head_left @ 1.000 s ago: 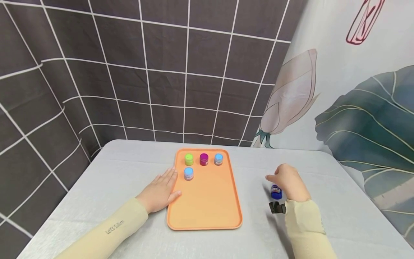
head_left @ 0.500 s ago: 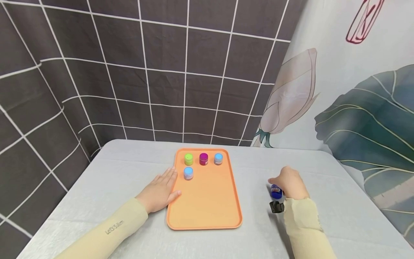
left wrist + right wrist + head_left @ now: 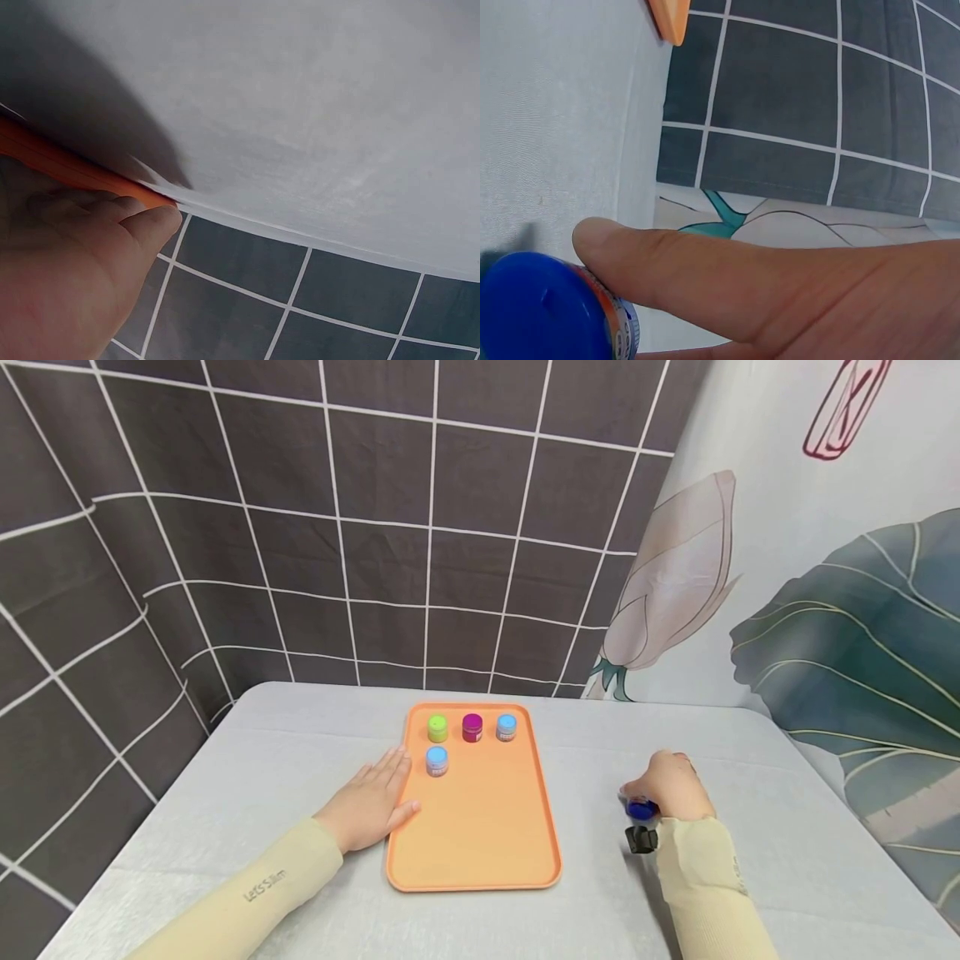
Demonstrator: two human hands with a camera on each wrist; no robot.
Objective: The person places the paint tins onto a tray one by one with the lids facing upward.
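On the table to the right, a small dark-blue jar [image 3: 641,809] appears tipped over, its blue lid facing the wrist. My right hand [image 3: 677,787] is around it from above. In the right wrist view the thumb [image 3: 667,262] lies against the labelled side of the blue jar [image 3: 544,311]; the other fingers are mostly hidden. My left hand [image 3: 369,802] rests with straight fingers on the left rim of an orange tray [image 3: 480,847]. Upright in the tray stand a green jar [image 3: 437,729], a purple jar [image 3: 472,728], a light-blue jar [image 3: 506,728] and a second light-blue jar [image 3: 437,762].
A pale cloth covers the table [image 3: 600,902]. Behind it hangs a dark cloth with white grid lines [image 3: 382,568], and a flower-patterned cloth [image 3: 667,577] hangs at the right. A black strap piece [image 3: 641,840] sits at the right wrist.
My right hand has come down over the blue jar, and its fingers have closed in around it. The left hand, tray and jars in it stay where they were.
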